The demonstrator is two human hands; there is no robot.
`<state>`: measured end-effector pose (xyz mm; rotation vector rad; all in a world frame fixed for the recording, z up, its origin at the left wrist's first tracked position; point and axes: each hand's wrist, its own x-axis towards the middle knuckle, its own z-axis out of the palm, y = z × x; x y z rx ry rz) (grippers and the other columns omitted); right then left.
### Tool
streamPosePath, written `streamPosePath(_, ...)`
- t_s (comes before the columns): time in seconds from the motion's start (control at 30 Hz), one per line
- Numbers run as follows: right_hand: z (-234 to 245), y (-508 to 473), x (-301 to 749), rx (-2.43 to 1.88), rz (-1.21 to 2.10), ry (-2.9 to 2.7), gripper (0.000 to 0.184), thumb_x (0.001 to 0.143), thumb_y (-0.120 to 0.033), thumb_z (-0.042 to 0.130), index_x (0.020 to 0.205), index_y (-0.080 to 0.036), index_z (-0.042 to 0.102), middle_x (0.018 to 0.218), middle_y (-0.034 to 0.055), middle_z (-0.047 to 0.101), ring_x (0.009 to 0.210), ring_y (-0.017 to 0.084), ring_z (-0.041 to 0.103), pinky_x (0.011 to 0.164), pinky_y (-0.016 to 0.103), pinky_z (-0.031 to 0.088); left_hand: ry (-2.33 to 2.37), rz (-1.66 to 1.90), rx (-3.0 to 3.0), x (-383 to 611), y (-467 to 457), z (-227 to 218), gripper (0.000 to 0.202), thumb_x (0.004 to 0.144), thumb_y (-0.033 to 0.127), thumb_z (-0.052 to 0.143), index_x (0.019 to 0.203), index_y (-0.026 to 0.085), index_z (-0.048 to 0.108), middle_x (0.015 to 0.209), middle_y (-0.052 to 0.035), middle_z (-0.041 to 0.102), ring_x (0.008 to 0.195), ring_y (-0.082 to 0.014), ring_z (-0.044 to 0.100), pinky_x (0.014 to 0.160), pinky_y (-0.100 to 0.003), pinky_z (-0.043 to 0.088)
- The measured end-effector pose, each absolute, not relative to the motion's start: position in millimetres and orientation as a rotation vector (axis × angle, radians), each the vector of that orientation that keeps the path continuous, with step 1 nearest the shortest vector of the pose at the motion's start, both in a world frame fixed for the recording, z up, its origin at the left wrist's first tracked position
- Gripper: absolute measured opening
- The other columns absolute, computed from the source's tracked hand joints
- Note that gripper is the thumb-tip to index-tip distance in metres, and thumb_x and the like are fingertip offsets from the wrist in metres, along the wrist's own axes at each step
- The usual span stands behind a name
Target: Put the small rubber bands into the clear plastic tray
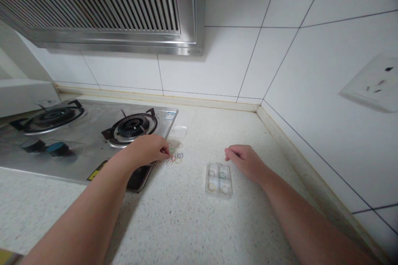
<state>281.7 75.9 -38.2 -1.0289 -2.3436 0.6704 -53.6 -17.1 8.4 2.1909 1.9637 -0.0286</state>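
Beside the stove lies a loose cluster of small, thin coloured rings that look like elastic bands. My left hand reaches to the cluster's left edge, its thumb and fingertips pinched together; what they hold, if anything, is too small to make out. A clear plastic compartment box rests on the counter, with thin rings in several sections, one yellowish and one greenish. Just past its upper right corner, my right hand is closed, a tiny pale glint at its fingertips that I cannot identify.
A steel gas stove with two burners and dark knobs fills the left, under a range hood. A small clear plastic bag lies behind the rings. The speckled counter meets tiled walls; a socket is at right.
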Motion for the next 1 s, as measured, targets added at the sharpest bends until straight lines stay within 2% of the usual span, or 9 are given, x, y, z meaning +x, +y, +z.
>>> streamPosePath(0.3, -36.7, 73.5, 281.5, -1.021, 0.663, -2.357, 0.039, 0.094, -0.035, 0.046, 0.064, -0.018, 0.065, 0.057, 0.0005, 0.060, 0.059, 0.014, 0.056, 0.060, 0.028, 0.036, 2.020, -0.026, 2.218, -44.5, -19.2, 9.0, 0.017, 0.078, 0.031, 0.060, 0.082, 0.025, 0.076, 0.080, -0.0042, 0.072, 0.070, -0.0200, 0.064, 0.055, -0.028, 0.031)
streamPosePath(0.6, -36.2, 73.8, 280.6, -1.023, 0.665, -2.365, 0.039, 0.094, -0.035, 0.046, 0.064, -0.018, 0.065, 0.058, 0.0004, 0.060, 0.059, 0.014, 0.056, 0.060, 0.028, 0.036, 1.992, 0.019, 2.221, -52.9, -18.6, 7.0, 0.021, 0.079, 0.028, 0.058, 0.090, 0.029, 0.076, 0.089, -0.0028, 0.073, 0.081, -0.0210, 0.066, 0.063, -0.028, 0.038)
streamPosePath(1.0, -36.6, 73.5, 279.6, -1.021, 0.662, -2.367, 0.038, 0.094, -0.035, 0.046, 0.065, -0.018, 0.066, 0.057, -0.0002, 0.058, 0.058, 0.014, 0.055, 0.060, 0.028, 0.035, 2.025, -0.026, 2.237, -49.7, -18.1, 5.8, 0.019, 0.077, 0.026, 0.057, 0.086, 0.025, 0.074, 0.085, -0.0044, 0.072, 0.075, -0.0219, 0.065, 0.059, -0.028, 0.036)
